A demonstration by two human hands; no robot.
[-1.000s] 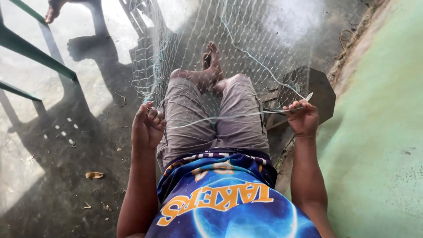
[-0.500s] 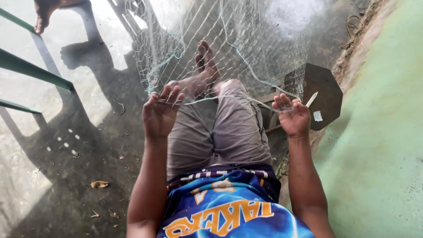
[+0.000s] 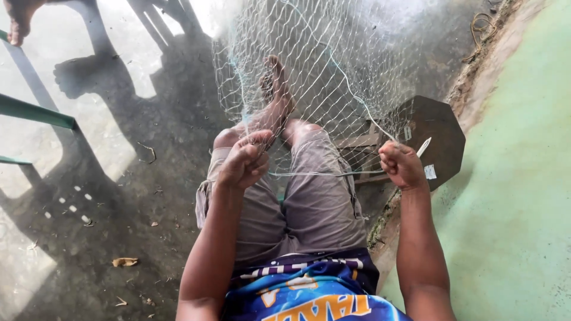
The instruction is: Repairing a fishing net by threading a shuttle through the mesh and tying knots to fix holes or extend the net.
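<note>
Left hand: my left hand [image 3: 245,161] is curled shut, fingers pinched on the near edge of the fishing net [image 3: 309,71], just above my left knee.
Right hand: my right hand [image 3: 402,164] is a closed fist around a pale netting needle [image 3: 423,147], whose tip pokes out up and to the right of the knuckles.
Twine: a thin line [image 3: 321,174] runs nearly level from one fist to the other across both thighs. I judge it is held taut so that the mesh edge stays open and even between the hands.
Net position: the net rises from my hands and spreads away over my shins and bare feet [image 3: 275,83], toward the top of the view. Its near edge lies at the hands; the rest is beyond them, out of reach.
Why it hangs so: the far part seems to be stretched against my feet, which would keep the meshes from bunching, but I cannot tell exactly where it catches.
Seat and legs: I sit with legs out in grey-brown shorts [image 3: 309,202], so the lap serves as the working surface under the twine.
Right side: a dark, many-sided wooden board [image 3: 440,134] lies on the ground just beyond the right hand, with slats beside it under the net.
Ground: wet, dark concrete floor [image 3: 119,196] with a dry leaf [image 3: 125,261] to my left; a green painted surface [image 3: 523,208] runs along my right.
Far left: green bars [image 3: 35,112] and another person's bare foot [image 3: 18,21] at the top corner, well apart from my hands.
</note>
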